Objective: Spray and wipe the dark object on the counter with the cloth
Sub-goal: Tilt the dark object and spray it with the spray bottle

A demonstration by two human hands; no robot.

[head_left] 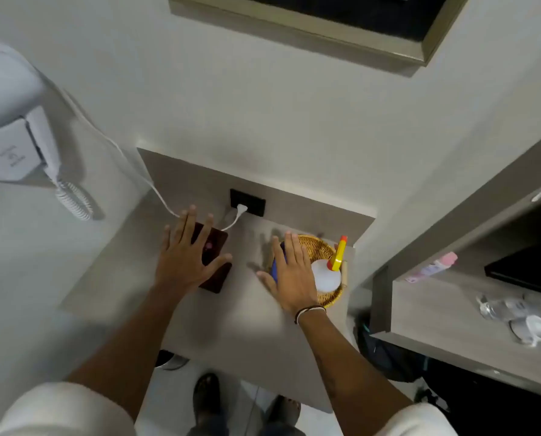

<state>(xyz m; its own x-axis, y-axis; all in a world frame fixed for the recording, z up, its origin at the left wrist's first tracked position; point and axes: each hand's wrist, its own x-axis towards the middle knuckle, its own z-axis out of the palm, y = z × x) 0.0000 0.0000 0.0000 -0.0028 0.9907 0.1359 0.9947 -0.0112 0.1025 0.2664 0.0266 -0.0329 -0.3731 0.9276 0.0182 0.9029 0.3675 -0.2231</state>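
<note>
A dark brown flat rectangular object (216,247) lies on the grey counter (241,313). My left hand (189,251) hovers over its left part, fingers spread, holding nothing. At the counter's right stands a wicker basket (321,243) holding a white spray bottle (326,276) with a yellow and orange nozzle, and something blue (276,265) that may be the cloth. My right hand (289,275) is spread flat over the basket's left side, covering most of the blue thing; I cannot tell whether it touches it.
A white cable (237,217) runs from a black wall socket (247,201) to the dark object. A wall hair dryer (27,146) with coiled cord hangs at left. A shelf unit (445,313) with glasses and a pink bottle stands at right.
</note>
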